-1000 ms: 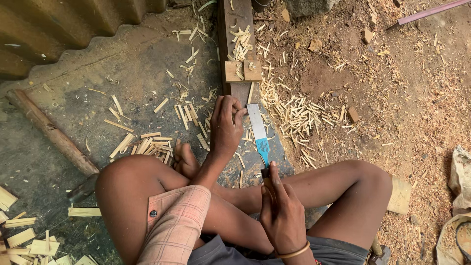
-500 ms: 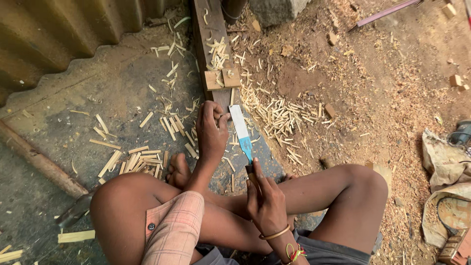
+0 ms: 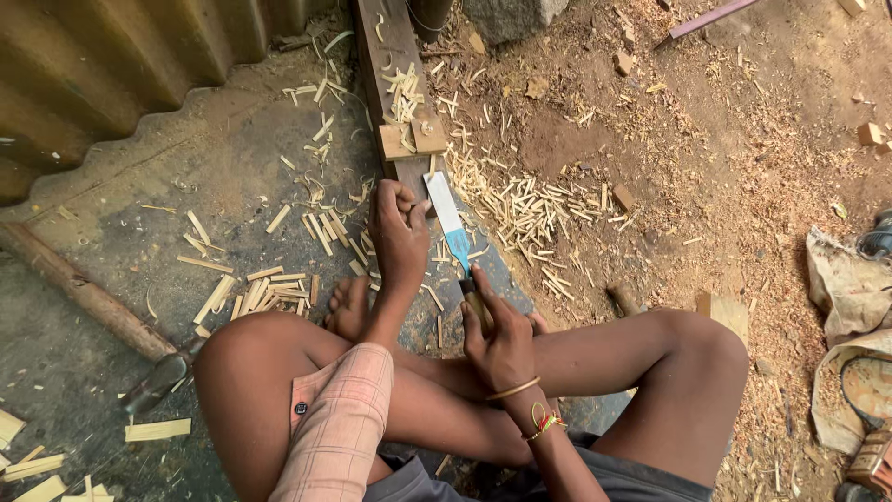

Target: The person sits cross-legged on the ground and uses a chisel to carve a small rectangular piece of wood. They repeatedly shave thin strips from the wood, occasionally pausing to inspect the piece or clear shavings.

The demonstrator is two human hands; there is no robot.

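I sit cross-legged on the ground. My right hand (image 3: 500, 336) grips the handle of a flat blade (image 3: 447, 216), pale metal with a blue part near the handle, pointing away from me. My left hand (image 3: 398, 230) is closed on a small pale wood piece held next to the blade's tip, just in front of a dark wooden plank (image 3: 391, 56). Two small wood blocks (image 3: 413, 139) rest on the plank's near end. Thin split wood sticks (image 3: 530, 214) lie scattered to the right of the blade.
Wider flat wood strips (image 3: 265, 288) lie left of my knee. A corrugated metal sheet (image 3: 111, 65) stands at the upper left. A rusty rod (image 3: 84, 293) lies on the left ground. Sacking and a coiled strap (image 3: 855, 372) sit at the right edge.
The view has shifted, so plank and hands sit lower-left in frame. My left hand has curled tighter beside the blade tip. The right hand still holds the handle.
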